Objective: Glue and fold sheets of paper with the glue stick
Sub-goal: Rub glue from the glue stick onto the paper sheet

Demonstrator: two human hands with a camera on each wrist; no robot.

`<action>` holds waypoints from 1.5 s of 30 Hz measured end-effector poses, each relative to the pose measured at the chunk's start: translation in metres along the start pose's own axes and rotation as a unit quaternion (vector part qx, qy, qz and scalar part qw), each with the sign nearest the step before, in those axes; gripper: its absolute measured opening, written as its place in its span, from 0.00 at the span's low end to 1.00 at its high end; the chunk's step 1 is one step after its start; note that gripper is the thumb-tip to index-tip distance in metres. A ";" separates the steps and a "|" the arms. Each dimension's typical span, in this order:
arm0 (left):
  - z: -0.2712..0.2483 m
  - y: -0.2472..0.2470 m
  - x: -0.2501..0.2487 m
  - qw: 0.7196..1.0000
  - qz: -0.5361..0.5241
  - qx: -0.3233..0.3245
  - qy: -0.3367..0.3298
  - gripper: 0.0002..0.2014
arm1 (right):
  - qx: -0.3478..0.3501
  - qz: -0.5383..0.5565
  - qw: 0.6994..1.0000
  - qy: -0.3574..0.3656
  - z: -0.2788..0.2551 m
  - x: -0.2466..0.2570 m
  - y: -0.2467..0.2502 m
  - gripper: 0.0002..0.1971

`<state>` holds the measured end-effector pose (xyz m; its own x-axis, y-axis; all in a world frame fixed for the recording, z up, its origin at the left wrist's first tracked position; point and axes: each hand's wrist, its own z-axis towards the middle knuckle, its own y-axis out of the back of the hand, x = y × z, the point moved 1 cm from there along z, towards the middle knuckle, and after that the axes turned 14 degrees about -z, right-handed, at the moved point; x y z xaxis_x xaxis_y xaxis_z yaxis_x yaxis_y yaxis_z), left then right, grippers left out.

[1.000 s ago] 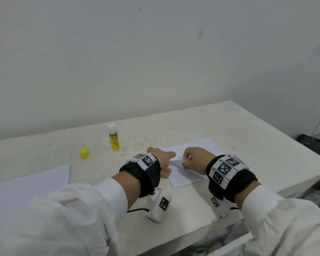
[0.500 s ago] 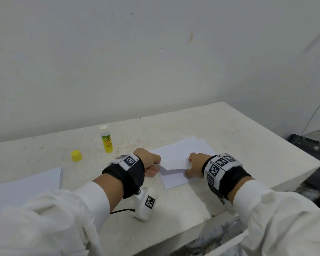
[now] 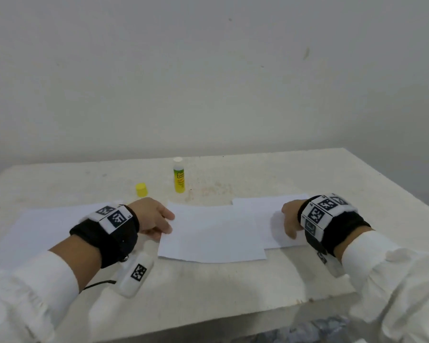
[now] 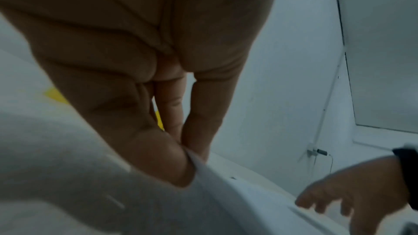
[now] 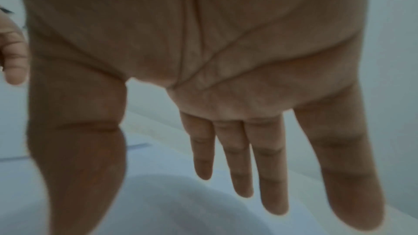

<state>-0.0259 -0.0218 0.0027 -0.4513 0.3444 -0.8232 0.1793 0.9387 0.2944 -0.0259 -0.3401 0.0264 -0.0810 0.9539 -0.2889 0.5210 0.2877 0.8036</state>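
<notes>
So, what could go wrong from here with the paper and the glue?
1. The glue stick stands uncapped, its yellow cap beside it; the glue may dry out.
2. The left hand pinches only the edge of the middle sheet; pulled over the rough table, it may crease or skew.
3. The right hand is open above the right sheet, which the middle sheet overlaps; it may shift.

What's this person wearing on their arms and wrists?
Both arms are in white long sleeves. Each wrist carries a black strap with white blocks printed with black square markers. A white camera pod with a thin black cable hangs under the left wrist. The hands are bare.
</notes>
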 end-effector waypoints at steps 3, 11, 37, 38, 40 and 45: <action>-0.009 0.014 0.011 0.999 0.032 -0.014 -0.002 0.16 | -0.031 0.005 0.999 0.017 0.002 0.028 0.025 0.23; -0.022 0.033 0.024 0.990 0.139 -0.023 0.004 0.23 | -0.097 0.202 0.969 0.108 0.019 0.128 0.087 0.28; -0.025 0.045 0.022 0.925 0.381 0.002 -0.013 0.28 | -0.091 0.400 0.904 0.121 0.023 0.183 0.104 0.21; -0.026 0.045 0.022 0.922 0.387 0.003 -0.014 0.28 | -0.099 0.411 0.896 0.134 0.018 0.183 0.104 0.18; -0.029 0.046 0.025 0.913 0.408 -0.005 -0.018 0.29 | -0.109 0.433 0.880 0.160 0.009 0.184 0.104 0.13; -0.032 0.047 0.033 0.876 0.482 0.003 -0.018 0.31 | -0.171 0.389 0.891 0.160 0.000 0.206 0.103 0.14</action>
<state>-0.0605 0.0343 0.0055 -0.0602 0.9762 -0.2085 0.4666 0.2121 0.8587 0.0110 -0.1138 0.0500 -0.0754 0.8360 0.5435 0.2413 -0.5136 0.8234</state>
